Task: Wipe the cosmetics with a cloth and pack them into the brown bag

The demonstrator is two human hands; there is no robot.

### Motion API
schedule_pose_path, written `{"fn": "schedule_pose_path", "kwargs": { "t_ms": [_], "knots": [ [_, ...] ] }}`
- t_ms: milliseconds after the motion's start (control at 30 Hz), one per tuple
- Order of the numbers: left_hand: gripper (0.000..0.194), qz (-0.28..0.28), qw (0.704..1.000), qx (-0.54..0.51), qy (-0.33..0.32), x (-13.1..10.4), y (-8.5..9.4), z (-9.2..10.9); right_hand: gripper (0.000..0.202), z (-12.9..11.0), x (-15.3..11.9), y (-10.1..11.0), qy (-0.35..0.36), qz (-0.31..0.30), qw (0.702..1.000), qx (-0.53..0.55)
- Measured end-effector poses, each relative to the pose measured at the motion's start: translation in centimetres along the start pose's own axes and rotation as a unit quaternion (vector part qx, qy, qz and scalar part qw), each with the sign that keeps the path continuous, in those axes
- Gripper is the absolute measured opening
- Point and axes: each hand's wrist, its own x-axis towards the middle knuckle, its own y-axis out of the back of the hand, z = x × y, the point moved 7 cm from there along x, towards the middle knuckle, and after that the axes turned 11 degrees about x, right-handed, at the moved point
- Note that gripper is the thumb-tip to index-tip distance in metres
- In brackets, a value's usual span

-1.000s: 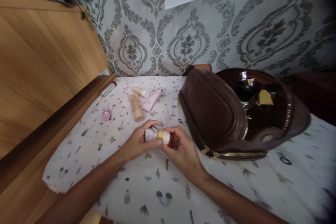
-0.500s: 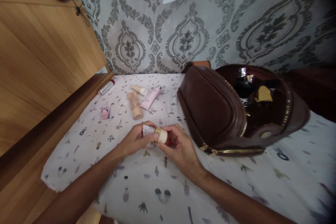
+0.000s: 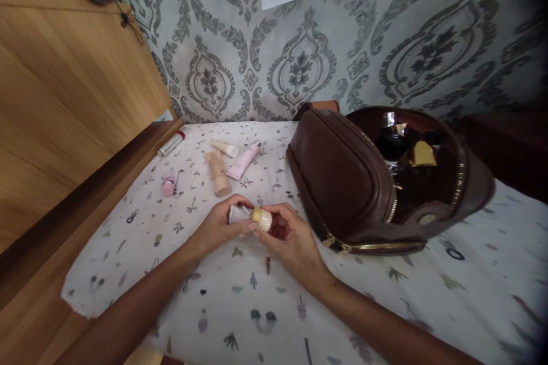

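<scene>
Over the printed white cloth, my right hand (image 3: 295,242) grips a small cream jar (image 3: 262,220) with a gold-coloured end between thumb and fingers. Crumpled white tissue (image 3: 240,215) is held in my left hand (image 3: 220,225), pressed close to the jar's gold end. The two hands nearly meet at the jar. Just beyond them lie a peach tube (image 3: 218,174), a pink tube (image 3: 244,161) and a cream tube (image 3: 225,148).
An open brown bag (image 3: 338,177) with dark and gold items inside stands at the right. A small pink bottle (image 3: 169,183) and a silver tube (image 3: 171,144) lie at the left, near a wooden panel (image 3: 77,80). Patterned wall rises behind.
The jar has turned a little in my fingers, showing more of its gold end. The whole view has shifted slightly; the tubes and bag rest as before.
</scene>
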Motion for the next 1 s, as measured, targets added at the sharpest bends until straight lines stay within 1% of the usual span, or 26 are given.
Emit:
{"fn": "schedule_pose_path", "kwargs": {
  "t_ms": [100,200,400,633,700,800,867,933,1000],
  "knots": [
    [0.029,-0.023,1.0,-0.003,-0.011,0.0,-0.3,0.2,0.031,-0.1,0.0,-0.1,-0.005,-0.008,1.0,-0.003],
    [0.031,-0.027,0.999,-0.017,-0.043,0.0,-0.2,0.6,0.033,0.4,0.1,-0.1,-0.03,-0.013,0.999,0.018],
    [0.033,-0.034,0.997,-0.017,-0.067,-0.1,-0.1,0.6,0.039,1.2,0.1,0.0,-0.066,-0.012,0.996,0.057],
    [0.031,-0.041,0.995,0.013,-0.087,-0.1,0.1,1.1,0.039,1.0,0.0,-0.3,-0.091,-0.024,0.991,0.099],
    [0.032,-0.027,0.997,0.011,-0.074,-0.1,0.2,0.9,0.042,0.9,0.1,-0.3,-0.097,-0.023,0.988,0.121],
    [0.043,0.009,1.0,-0.015,-0.01,-0.1,0.5,-0.1,0.047,0.9,0.3,-0.2,-0.103,-0.01,0.981,0.165],
    [0.048,0.037,0.997,-0.061,0.019,0.0,0.7,-0.9,0.048,0.9,0.5,0.1,-0.104,0.009,0.976,0.193],
    [0.046,0.066,0.992,-0.111,0.008,0.0,1.0,-1.0,0.046,1.0,0.7,0.2,-0.105,0.021,0.97,0.219],
    [0.04,0.086,0.987,-0.131,-0.029,-0.2,1.3,-0.7,0.044,1.1,0.7,0.1,-0.11,0.015,0.967,0.231]
  ]
}}
